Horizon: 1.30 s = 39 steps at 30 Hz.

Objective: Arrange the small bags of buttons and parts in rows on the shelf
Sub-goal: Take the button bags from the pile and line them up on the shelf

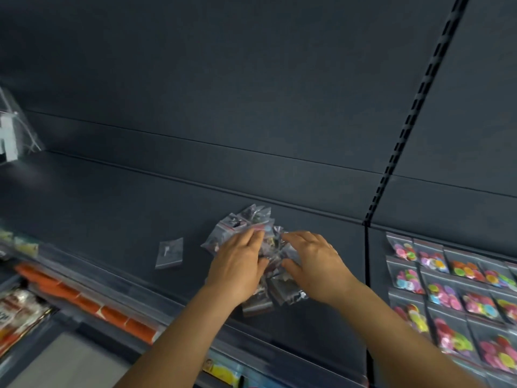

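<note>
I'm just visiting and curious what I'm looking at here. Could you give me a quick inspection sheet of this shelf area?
Surface: dark grey shelf, mostly bare on its left part.
Job's things: heap of small clear plastic bags at the middle; one single clear bag lying apart to its left; rows of clear bags of bright coloured buttons laid out on the right section.
Clutter: nothing seen on the shelf.
Grip: left hand and right hand both rest on the heap, fingers spread over the bags.
Cables: nothing seen.
Surroundings: orange labels along the shelf's front edge; black slotted upright on the back wall.
</note>
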Motion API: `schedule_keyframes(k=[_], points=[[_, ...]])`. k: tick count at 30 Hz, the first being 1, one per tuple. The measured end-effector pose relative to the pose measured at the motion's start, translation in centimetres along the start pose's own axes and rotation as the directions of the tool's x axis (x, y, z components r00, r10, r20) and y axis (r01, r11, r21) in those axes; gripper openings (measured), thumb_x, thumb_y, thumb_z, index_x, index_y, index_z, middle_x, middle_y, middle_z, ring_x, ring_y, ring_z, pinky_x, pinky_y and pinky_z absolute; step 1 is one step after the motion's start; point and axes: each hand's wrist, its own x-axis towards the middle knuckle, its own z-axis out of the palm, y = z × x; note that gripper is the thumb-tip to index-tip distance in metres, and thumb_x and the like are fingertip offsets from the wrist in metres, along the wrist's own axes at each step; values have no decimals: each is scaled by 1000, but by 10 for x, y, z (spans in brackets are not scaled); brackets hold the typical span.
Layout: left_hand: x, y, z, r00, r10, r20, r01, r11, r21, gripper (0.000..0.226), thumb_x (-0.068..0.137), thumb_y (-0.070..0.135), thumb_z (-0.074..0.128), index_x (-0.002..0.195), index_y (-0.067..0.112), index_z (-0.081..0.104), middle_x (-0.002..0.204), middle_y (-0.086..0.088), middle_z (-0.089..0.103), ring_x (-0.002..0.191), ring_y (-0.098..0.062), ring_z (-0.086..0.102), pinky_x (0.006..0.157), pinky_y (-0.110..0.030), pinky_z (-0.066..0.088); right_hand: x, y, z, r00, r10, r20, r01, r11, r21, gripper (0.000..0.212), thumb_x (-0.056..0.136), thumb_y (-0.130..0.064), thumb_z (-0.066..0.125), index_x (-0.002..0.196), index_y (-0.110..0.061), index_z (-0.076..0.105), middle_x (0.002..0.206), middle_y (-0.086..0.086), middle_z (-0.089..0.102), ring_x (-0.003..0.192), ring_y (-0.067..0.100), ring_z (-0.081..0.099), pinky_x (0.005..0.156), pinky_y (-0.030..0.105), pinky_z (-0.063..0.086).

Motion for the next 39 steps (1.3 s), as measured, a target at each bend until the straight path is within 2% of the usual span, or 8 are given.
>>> schedule_keyframes(k=[8, 11, 17, 20, 23, 28, 33, 39], points=[[2, -34, 10, 1000, 24, 4, -24, 998, 56, 42, 99, 40, 37, 137, 23, 42, 145, 8, 38, 137, -11, 30, 112, -32, 22, 46, -11, 18, 987, -30, 158, 44, 995, -87, 55, 100, -30, 36, 150, -29, 14, 158, -6, 12, 144, 21, 17, 116, 41, 17], [7, -45, 8, 1000, 10, 24, -11, 997, 70, 43, 99, 40, 36, 138, 23, 42, 148, 7, 37, 138, -12, 28, 114, -33, 19, 54, -7, 20, 976, -35, 213, 68, 986, -149, 53, 99, -26, 37, 148, -32, 19, 156, -8, 20, 143, 19, 19, 116, 43, 19], [17, -50, 5, 999, -36, 1, 35, 997, 68, 38, 98, 43, 36, 121, 20, 57, 128, 5, 55, 123, -13, 45, 108, -32, 30, 60, 7, 12, 998, -40, 39, 44, 994, -105, 24, 95, -24, 45, 110, -20, 64, 115, 0, 63, 117, 23, 48, 93, 29, 40], [23, -45, 2, 995, -66, -76, 66, 998, 7, 31, 97, 41, 41, 113, 21, 59, 114, 5, 60, 110, -15, 51, 100, -31, 37, 65, 11, 9, 1000, -4, -23, 3, 1000, -27, 28, 90, -25, 56, 117, -22, 61, 121, 0, 59, 118, 21, 47, 95, 30, 42], [27, -40, 3, 998, -21, -54, 19, 999, -41, 37, 97, 34, 45, 132, 23, 50, 131, 5, 53, 124, -16, 44, 107, -33, 33, 71, 11, 14, 996, -56, 69, 59, 997, -50, 38, 87, -27, 60, 124, -26, 56, 123, -3, 57, 119, 22, 45, 101, 37, 39], [29, -39, 7, 999, 3, -47, -7, 996, -87, 32, 96, 31, 49, 126, 25, 56, 126, 8, 56, 119, -12, 46, 105, -30, 32, 77, 12, 18, 994, 43, -99, -35, 996, 87, 16, 91, -26, 58, 99, -24, 71, 86, 0, 72, 73, 19, 61, 69, 25, 49], [33, -35, 5, 992, -44, -117, 27, 990, -141, 40, 93, 35, 54, 131, 23, 52, 131, 6, 56, 125, -13, 45, 107, -32, 34, 81, 17, 11, 968, 196, -157, -150, 953, 264, 18, 93, -23, 51, 85, -22, 67, 74, 1, 69, 71, 20, 64, 63, 25, 47], [46, -22, 9, 989, 4, -145, -14, 998, -64, 25, 91, 37, 57, 111, 27, 67, 111, 8, 63, 110, -14, 50, 94, -26, 37, 78, 17, 10, 969, 185, -165, -158, 973, 166, 19, 93, -22, 49, 88, -17, 66, 75, 3, 66, 72, 23, 61, 60, 24, 40]])
